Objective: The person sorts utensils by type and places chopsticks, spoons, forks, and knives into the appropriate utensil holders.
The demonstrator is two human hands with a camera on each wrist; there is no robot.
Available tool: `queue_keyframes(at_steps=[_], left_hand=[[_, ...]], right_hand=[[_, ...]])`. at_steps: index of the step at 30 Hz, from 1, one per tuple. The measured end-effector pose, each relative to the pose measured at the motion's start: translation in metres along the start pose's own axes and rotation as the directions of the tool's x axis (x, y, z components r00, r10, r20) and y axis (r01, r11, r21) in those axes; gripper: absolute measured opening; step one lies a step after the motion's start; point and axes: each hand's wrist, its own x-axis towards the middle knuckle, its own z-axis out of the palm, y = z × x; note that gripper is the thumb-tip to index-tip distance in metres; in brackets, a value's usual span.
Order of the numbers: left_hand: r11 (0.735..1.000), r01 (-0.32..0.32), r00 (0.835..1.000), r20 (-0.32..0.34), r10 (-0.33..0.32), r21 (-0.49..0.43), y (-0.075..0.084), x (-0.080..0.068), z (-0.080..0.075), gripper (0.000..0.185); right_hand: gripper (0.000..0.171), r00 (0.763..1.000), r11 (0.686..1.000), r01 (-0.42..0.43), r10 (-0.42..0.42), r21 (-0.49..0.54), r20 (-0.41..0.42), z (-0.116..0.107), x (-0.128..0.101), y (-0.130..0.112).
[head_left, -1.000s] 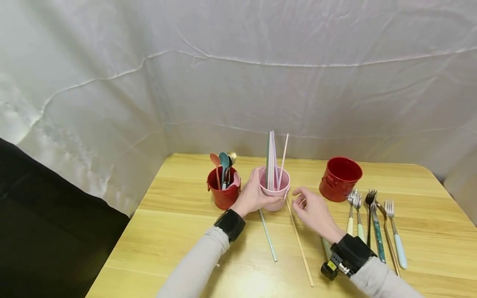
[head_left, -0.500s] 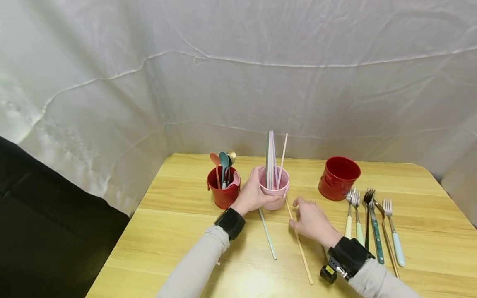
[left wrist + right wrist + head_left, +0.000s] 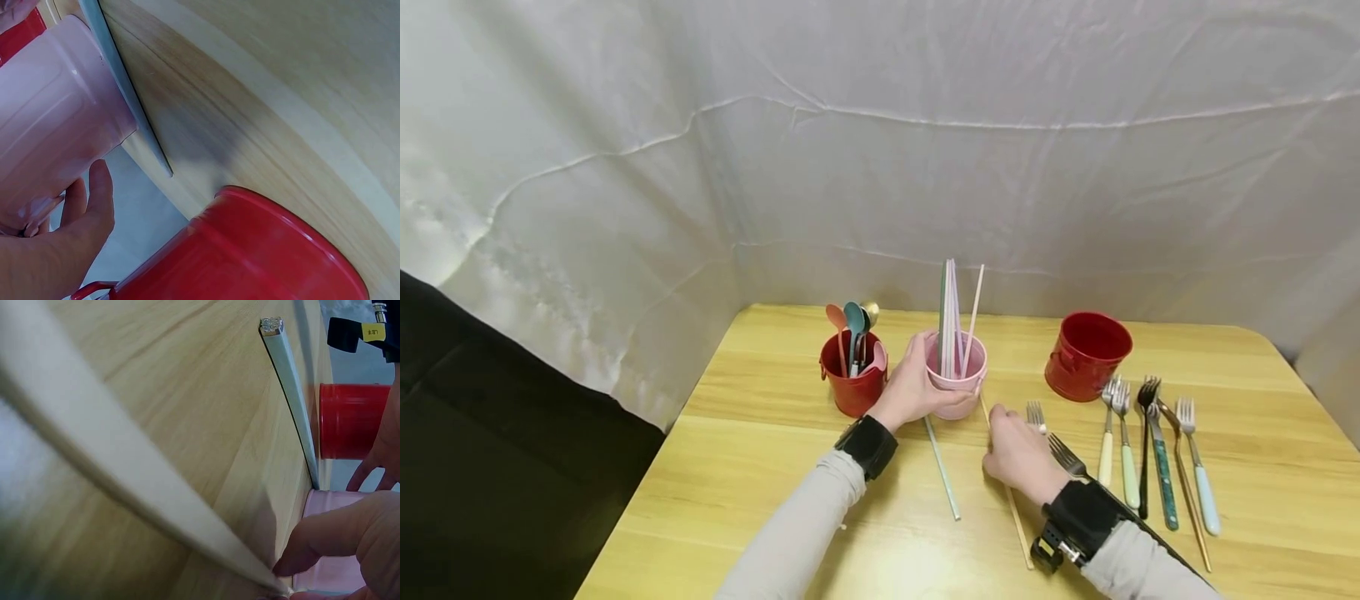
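The right hand (image 3: 1018, 454) is down on the desk (image 3: 775, 492), fingertips pinching the beige chopstick (image 3: 1019, 527), which lies flat and runs out from under the hand toward the near edge. The left hand (image 3: 912, 389) is wrapped around the pink cup (image 3: 958, 398) full of chopsticks. A pale green chopstick (image 3: 942, 468) lies between the two hands, just beside the cup.

Staged recording setup, not a real kitchen. White wrinkled cloth backdrop (image 3: 925, 167) curtains off the wooden desk (image 3: 760, 467). Cutlery sorted there: forks (image 3: 1150, 450) in a row, red bucket (image 3: 1086, 357), pink cup (image 3: 957, 385).
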Motion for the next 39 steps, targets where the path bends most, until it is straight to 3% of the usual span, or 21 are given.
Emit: queue_keyframes(at_steps=[16, 27, 39], left_hand=[[1.0, -0.003, 1.0, -0.007, 0.003, 0.016, 0.002, 0.007, -0.004, 0.103], [1.0, -0.008, 1.0, -0.001, 0.008, -0.008, 0.003, 0.005, 0.004, 0.102], [1.0, -0.02, 1.0, 0.004, 0.02, -0.01, -0.001, 0.0, 0.0, 0.103]], right_hand=[[0.026, 0.993, 0.998, -0.068, 0.068, -0.008, 0.096, -0.014, 0.011, 0.0], [0.02, 0.992, 0.995, -0.102, 0.103, -0.016, 0.075, -0.012, 0.011, 0.008], [0.013, 0.985, 0.974, -0.106, 0.075, 0.202, 0.153, -0.015, 0.015, 0.019]])
